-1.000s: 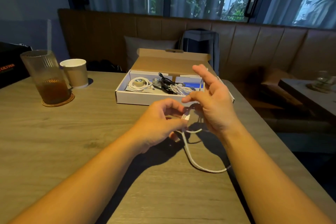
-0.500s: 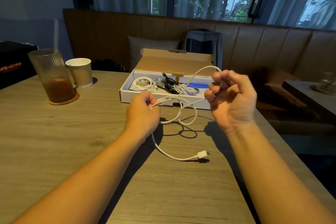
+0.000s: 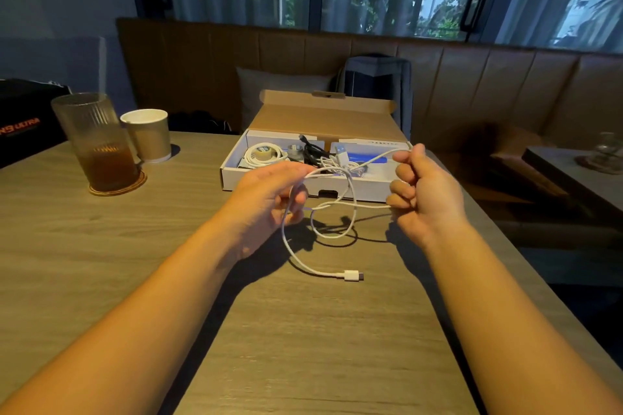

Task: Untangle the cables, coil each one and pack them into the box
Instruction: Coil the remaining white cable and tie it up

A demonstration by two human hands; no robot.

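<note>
Gripping white cable (image 3: 371, 206), left hand (image 3: 269, 202) and right hand (image 3: 426, 194) both curled round it, near open box (image 3: 365, 188).

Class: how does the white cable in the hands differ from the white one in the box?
The held cable hangs in loose loops; the boxed cable is neatly coiled. The held cable is gripped by left hand and right hand; the boxed cable lies in the box. Both are white.

Stretches of thin white charging cable (image 3: 354, 206) hidden within left hand (image 3: 269, 202) and right hand (image 3: 426, 194); black orange-lettered case (image 3: 23, 118) cropped, left edge.
</note>
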